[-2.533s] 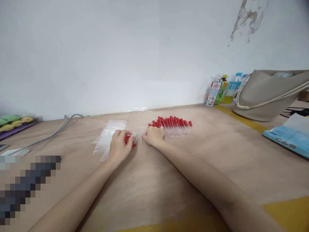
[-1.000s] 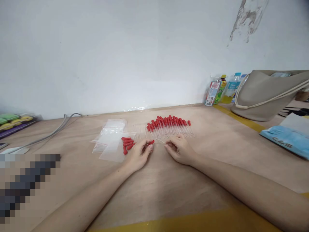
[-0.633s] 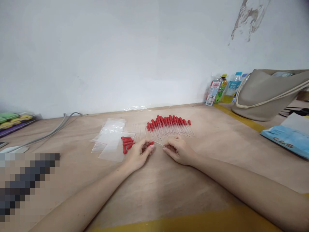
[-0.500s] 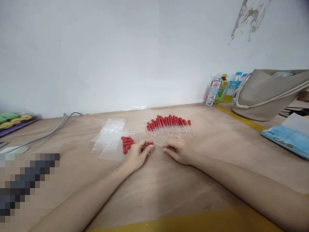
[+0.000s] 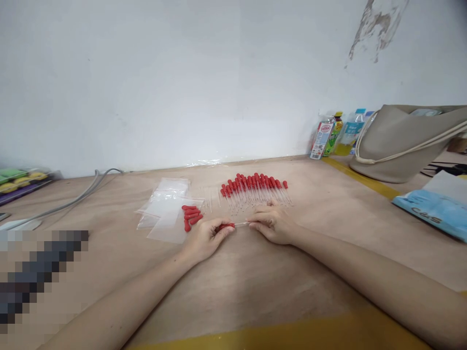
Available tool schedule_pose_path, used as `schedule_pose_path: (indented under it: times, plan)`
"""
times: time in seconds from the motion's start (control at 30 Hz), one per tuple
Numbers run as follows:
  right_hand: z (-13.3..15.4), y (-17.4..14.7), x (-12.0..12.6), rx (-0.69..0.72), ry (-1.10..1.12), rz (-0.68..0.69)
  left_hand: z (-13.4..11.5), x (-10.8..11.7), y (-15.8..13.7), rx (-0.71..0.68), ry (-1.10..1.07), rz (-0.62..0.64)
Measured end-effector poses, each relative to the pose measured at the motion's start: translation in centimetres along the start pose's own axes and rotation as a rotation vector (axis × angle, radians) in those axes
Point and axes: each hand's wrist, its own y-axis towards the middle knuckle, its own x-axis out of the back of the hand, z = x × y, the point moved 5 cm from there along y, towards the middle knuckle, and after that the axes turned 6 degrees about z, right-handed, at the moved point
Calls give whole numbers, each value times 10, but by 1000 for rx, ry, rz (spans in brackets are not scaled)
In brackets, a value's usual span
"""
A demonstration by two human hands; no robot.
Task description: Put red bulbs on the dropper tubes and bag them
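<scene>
Between thumb and fingers, my left hand [image 5: 210, 237] pinches a red rubber bulb [image 5: 229, 225]. A thin clear glass dropper tube [image 5: 242, 224] runs from the bulb's mouth to my right hand [image 5: 273, 223], whose thumb and fingers are closed on its other end. Just behind the hands lies a fanned row of droppers with red bulbs [image 5: 255, 182], their clear tubes pointing toward me. Several loose red bulbs [image 5: 190, 214] rest left of my left hand on clear plastic bags [image 5: 166, 204]. A few bare glass tubes [image 5: 210, 199] lie between the bags and the row.
A grey cable [image 5: 80, 197] crosses the table at left, near a tray of green and yellow pieces [image 5: 22, 182]. At right stand a drink carton [image 5: 321, 141], bottles [image 5: 352, 133] and a grey bag [image 5: 404, 141]. A blue packet [image 5: 430, 209] lies before the bag.
Both hands have come slightly nearer to me. The tube, slanted before, now lies almost level between them, and more of the red bulb shows past my left fingers.
</scene>
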Motion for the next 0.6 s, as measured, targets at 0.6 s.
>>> schedule_pose_path:
  times: [0.6]
  plan:
    - [2, 1, 2, 73, -121, -14, 2, -3, -2, 55, -41, 45]
